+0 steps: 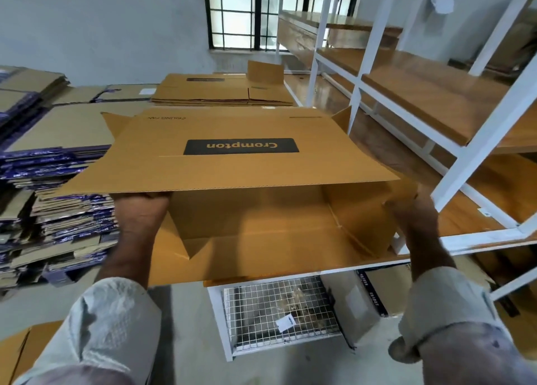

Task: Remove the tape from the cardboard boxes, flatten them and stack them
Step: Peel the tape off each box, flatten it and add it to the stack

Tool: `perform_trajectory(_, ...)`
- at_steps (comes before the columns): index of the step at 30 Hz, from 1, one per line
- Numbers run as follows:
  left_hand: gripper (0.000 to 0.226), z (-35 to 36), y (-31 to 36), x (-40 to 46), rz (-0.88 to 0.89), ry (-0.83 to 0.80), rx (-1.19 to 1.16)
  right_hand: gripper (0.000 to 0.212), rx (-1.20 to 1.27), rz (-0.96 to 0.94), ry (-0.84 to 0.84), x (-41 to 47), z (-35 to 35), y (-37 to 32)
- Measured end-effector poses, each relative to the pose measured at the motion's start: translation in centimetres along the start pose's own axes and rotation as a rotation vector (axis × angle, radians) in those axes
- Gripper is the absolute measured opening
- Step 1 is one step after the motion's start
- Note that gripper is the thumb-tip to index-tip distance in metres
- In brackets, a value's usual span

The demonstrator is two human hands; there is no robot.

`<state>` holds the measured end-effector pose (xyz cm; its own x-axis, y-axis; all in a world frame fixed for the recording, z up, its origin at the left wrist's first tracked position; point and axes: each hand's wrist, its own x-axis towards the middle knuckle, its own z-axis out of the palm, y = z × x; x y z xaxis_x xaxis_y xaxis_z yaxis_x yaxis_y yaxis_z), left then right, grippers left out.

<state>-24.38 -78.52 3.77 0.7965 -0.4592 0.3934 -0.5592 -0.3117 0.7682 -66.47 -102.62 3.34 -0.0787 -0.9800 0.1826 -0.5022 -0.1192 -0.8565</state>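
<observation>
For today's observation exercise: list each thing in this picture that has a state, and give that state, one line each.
Crompton box: open, not yet flat, held up.
Left hand: grips the box's near left edge.
Right hand: grips the box's right end.
Brown stack: flattened, one flap upright.
Purple-printed stacks: flattened, piled.

I see a brown cardboard box [232, 158] with a black patch [241, 146] on top, and the letters on the patch are golden yellow. Inside, the box is a warmer orange-brown. The sleeves [110, 326] are pale grey-white. The piles of flat boxes [58, 204] on the left are brown with shiny purple stripes. The stack of flat boxes [220, 94] further back is plain brown. The rack [476, 140] is white with orange-brown wooden shelves. The wire basket [276, 318] is white with a pattern of little squares. The window bars [232, 12] are black.
</observation>
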Motion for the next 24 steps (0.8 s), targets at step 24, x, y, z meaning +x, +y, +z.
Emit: perform_trajectory(24, 0.042, -10.7, -4.9, -1.6, -0.454, -0.078, -0.314, 0.055, -0.621, -0.777, -0.180, -13.6, 9.6, -15.1)
